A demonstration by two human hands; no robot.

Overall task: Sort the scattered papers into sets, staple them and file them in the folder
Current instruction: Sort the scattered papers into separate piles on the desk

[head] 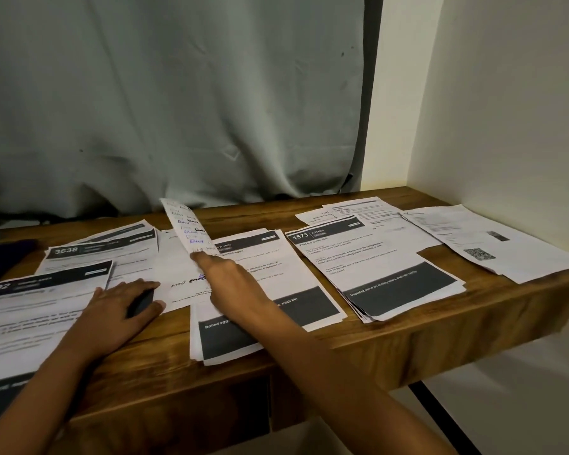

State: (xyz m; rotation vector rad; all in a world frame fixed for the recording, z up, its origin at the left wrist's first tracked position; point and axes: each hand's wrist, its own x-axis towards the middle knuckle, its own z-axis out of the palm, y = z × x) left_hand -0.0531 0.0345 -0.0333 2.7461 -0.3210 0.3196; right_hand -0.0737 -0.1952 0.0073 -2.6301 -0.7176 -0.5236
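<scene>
Head view shows the right hand (225, 274) holding a handwritten sheet (184, 224) by its lower end, fingers closed on the paper. The sheet stands up off the table (408, 343), left of the 1573 stack (378, 270). The left hand (119, 310), farther left of that stack, rests on the table with fingers and thumb curled round a dark object (141, 302), possibly the stapler. The step in hand appears to be sorting: assign the raised sheet to a set. Read its content before release, since it does not resemble the printed forms. Lay it square on its own pile. The egg stack (263, 290), just left of the 1573 stack, lies fanned and likely needs squaring before stapling. Lift the sheet clear so no loose neighbour drags.
</scene>
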